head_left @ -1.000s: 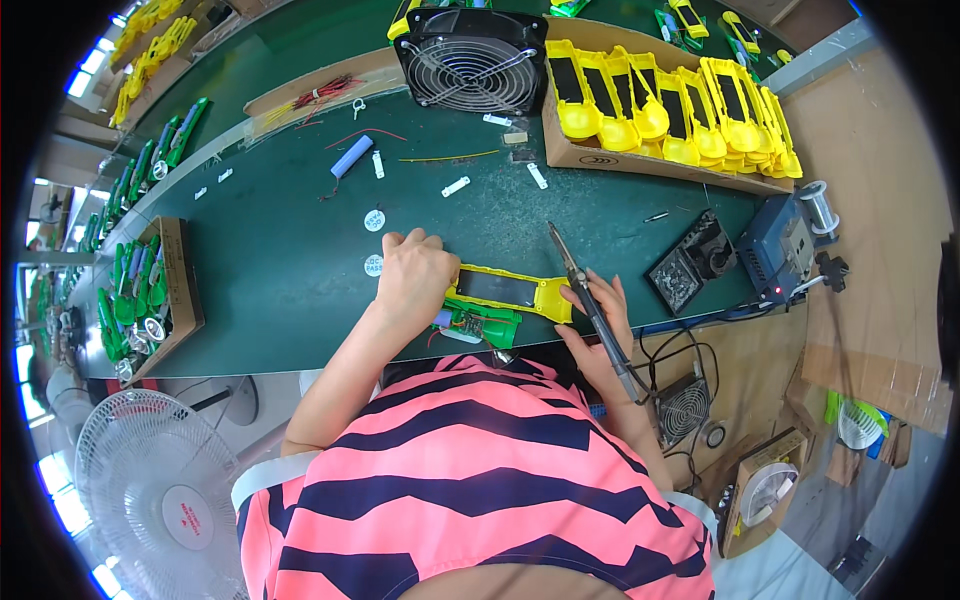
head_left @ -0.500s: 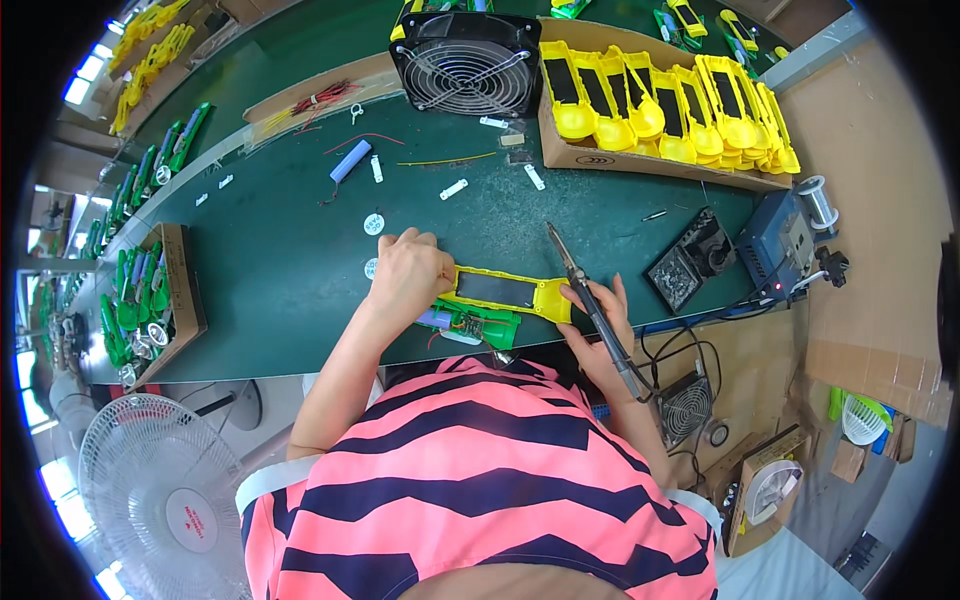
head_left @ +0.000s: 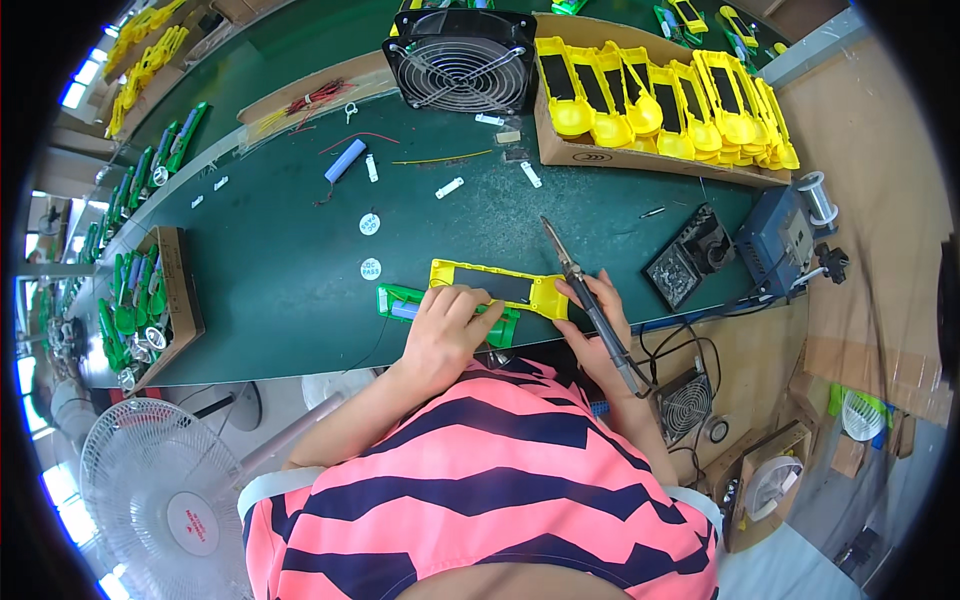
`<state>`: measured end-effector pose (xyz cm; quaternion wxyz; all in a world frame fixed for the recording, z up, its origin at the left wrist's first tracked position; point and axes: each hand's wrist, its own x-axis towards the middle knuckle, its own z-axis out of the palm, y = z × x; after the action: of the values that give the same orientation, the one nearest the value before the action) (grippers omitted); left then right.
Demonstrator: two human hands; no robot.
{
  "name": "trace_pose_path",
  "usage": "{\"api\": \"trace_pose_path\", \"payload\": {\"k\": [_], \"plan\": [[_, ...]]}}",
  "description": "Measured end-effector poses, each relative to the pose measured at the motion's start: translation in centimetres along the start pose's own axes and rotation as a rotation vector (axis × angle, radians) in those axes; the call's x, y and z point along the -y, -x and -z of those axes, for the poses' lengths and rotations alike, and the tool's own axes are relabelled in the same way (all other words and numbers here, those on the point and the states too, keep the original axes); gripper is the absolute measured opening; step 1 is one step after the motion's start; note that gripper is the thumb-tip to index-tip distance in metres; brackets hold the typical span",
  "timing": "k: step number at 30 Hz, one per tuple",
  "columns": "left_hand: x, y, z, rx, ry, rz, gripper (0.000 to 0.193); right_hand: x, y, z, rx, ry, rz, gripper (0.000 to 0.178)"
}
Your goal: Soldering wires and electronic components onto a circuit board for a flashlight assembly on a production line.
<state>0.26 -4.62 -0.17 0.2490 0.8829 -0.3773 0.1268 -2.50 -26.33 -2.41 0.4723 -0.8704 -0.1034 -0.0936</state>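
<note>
A yellow plastic casing (head_left: 546,296) with a dark rectangular panel lies across the near side of the bench. Just below it is a green plastic housing (head_left: 388,295) holding a blue cylindrical battery (head_left: 404,310). My left hand (head_left: 446,328) covers the middle of the housing, its fingertips pinched together by the casing's lower edge; whatever they grip is hidden. My right hand (head_left: 606,318) is closed round a soldering iron (head_left: 597,312), whose tip points up and left over the bench. The same hand's thumb and fingers touch the casing's wide right end.
A carton (head_left: 640,163) of yellow casings stands at the back right, beside a black fan (head_left: 460,62). The soldering station (head_left: 778,240) and iron stand (head_left: 690,258) are at right. A box (head_left: 180,285) of green housings sits left. A loose battery (head_left: 345,160) and small white strips lie mid-bench.
My left hand has left the casing's left end and moved down and right over the green housing. My right hand stays nearly still with the soldering iron.
</note>
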Motion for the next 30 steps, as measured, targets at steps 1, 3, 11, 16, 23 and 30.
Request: {"api": "trace_pose_path", "payload": {"k": [1, 3, 11, 16, 23, 30], "plan": [[0.2, 0.1, -0.4, -0.001, -0.002, 0.001, 0.03, 0.0, -0.2, -0.1, 0.001, -0.001, 0.002, 0.045], [0.4, 0.1, -0.9, -0.047, 0.115, 0.075, 0.028, -0.1, -0.8, -0.5, 0.004, -0.031, 0.028, 0.048], [1.1, -2.1, -1.5, 0.015, 0.032, 0.264, 0.02, -0.1, -2.7, -1.3, -0.006, -0.069, 0.071, 0.04], [1.8, -2.6, -1.6, 0.095, 0.041, 0.302, 0.005, -0.4, -3.5, 1.2, -0.094, 0.035, 0.329, 0.03], [1.8, -2.7, -2.0, 0.182, -0.052, 0.321, 0.008, -0.8, -1.8, 1.8, -0.12, -0.659, -0.24, 0.019], [1.7, -2.7, -2.0, 0.166, -0.079, 0.314, 0.007, -2.0, -1.5, 0.4, -0.072, -0.612, -0.212, 0.018]]}}
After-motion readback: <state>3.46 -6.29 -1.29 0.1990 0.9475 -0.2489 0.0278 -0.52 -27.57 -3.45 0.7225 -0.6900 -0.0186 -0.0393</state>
